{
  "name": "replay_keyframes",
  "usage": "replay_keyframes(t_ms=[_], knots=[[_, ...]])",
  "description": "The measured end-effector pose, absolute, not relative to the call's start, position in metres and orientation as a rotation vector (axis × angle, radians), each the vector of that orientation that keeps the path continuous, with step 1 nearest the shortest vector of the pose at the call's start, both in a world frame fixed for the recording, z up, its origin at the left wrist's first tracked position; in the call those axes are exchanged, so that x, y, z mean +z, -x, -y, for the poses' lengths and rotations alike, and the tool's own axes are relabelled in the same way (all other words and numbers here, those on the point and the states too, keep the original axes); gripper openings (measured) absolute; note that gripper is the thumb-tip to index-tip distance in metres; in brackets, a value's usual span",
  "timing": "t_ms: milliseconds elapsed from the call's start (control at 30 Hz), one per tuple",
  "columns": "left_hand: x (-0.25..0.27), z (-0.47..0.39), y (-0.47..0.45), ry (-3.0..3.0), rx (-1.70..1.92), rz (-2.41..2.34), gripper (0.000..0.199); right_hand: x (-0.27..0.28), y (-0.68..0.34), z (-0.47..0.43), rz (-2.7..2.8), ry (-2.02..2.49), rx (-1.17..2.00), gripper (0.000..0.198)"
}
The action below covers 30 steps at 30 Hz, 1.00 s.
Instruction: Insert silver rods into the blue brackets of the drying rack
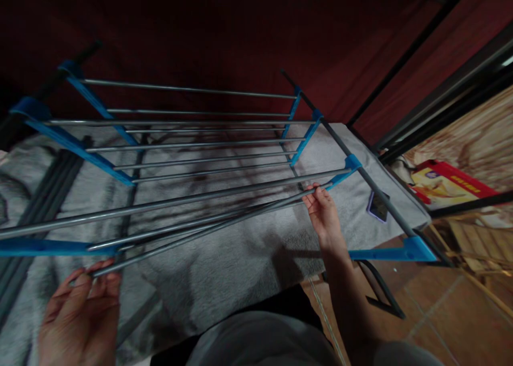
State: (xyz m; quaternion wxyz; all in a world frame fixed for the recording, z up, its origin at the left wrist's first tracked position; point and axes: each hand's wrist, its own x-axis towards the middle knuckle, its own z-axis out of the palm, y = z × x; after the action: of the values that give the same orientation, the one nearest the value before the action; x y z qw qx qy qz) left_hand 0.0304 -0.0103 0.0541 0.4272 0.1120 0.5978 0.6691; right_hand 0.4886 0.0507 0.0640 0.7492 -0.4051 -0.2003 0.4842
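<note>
The left hand (82, 312) pinches one end of a grey rod (160, 252) between thumb and fingers, while the right hand (324, 216) has its fingertips closed round the rod near its other end. The rod slants across the near side of a rack (180, 199), its left end just below a blue bracket (52, 247). Its right end is close to another bracket (352, 164); whether they touch, I cannot tell. More rods run just behind it, and farther back others span further blue brackets. At the right, a dark pole (396, 215) passes through the brackets. Below spreads a grey blanket (248, 259), with poles (48, 189) lying side by side at the left and a phone (377, 211) at the right. Beyond the phone sits a red box (449, 181).
</note>
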Motion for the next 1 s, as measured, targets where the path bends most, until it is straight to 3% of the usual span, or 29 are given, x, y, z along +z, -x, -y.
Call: replay_keyframes(t_ms=[233, 1000], knots=[[0.074, 0.006, -0.042, -0.202, 1.782, -1.353, 0.013, 0.061, -0.491, -0.049, 0.443, 0.912, 1.049, 0.023], [0.06, 0.003, -0.038, -0.136, 1.856, -1.277, 0.017, 0.053, -0.494, -0.049, 0.415, 1.003, 1.011, 0.023]])
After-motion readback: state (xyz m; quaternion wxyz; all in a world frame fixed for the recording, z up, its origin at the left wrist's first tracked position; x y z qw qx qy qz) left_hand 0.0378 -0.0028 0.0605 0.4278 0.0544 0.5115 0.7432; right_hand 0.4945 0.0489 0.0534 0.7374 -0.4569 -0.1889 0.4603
